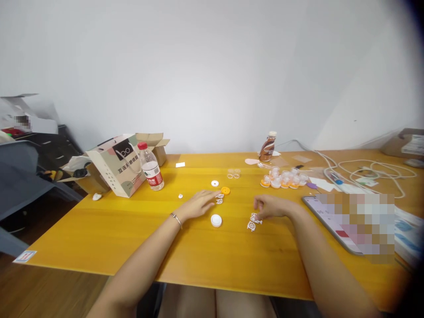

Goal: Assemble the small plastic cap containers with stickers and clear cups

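My left hand (201,203) lies low over the table with its fingers stretched out. Its fingertips are by small white cut-out pieces with a wheel pattern (219,201) and a yellow disc (225,191). My right hand (270,206) is curled, its fingertips down on a white spoked cut-out piece (254,217); a similar piece (251,226) lies just in front. Between the hands sits a round white cap-like part (216,221). Beyond my left hand are a white ring (215,183) and a small white knob-like part (180,195). Two clear rings (233,173) lie farther back.
Several clear-and-orange round parts (285,177) cluster at right, near a brown drink bottle (267,147). A tablet-like device (334,227) lies beside my right forearm, cables (364,165) behind. At left stand a water bottle (151,170), a paper bag (121,170) and an open carton (159,148).
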A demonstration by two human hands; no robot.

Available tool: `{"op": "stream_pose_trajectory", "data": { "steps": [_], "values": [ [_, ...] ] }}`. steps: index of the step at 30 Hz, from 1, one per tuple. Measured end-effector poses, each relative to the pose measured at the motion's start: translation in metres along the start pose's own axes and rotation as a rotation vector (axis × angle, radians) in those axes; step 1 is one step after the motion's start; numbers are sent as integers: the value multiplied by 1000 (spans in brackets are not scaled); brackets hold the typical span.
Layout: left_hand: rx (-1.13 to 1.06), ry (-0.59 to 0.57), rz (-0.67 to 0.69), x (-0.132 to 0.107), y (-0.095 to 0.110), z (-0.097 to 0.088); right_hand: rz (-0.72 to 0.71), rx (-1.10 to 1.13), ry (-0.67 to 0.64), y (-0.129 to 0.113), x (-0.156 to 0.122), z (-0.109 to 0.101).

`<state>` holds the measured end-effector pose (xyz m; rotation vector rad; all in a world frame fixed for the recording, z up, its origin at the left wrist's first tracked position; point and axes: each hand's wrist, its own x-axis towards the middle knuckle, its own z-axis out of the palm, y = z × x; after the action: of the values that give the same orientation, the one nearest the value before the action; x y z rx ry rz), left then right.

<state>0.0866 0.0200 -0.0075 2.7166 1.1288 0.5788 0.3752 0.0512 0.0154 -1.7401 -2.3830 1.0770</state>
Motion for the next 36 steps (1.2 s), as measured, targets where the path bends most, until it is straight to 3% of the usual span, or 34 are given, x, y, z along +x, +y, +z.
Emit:
{"op": "stream_pose_trajectory", "data": {
  "steps": [3, 9, 13, 16, 20, 24, 36],
  "values": [
    [41, -15, 51, 8, 3, 9, -23, 9, 15, -4, 9, 8],
    [108, 69, 10, 16, 6, 24, -134, 8, 137, -18, 25, 25],
    [64, 128, -26, 18, 6, 28, -189, 209, 240, -30, 33, 39],
    [-96, 224, -121, 17, 6, 29, -256, 512, 273, -37, 39, 51],
    [-534, 357, -273, 16, 9, 30, -294, 853, 252, -43, 45, 64],
    [-882, 407, -307, 17, 15, 28, -290, 1056, 216, -52, 47, 74],
    [-664, 571, -350, 20, 24, 28, -360, 1192, 188, -65, 38, 82]
  ]
}}
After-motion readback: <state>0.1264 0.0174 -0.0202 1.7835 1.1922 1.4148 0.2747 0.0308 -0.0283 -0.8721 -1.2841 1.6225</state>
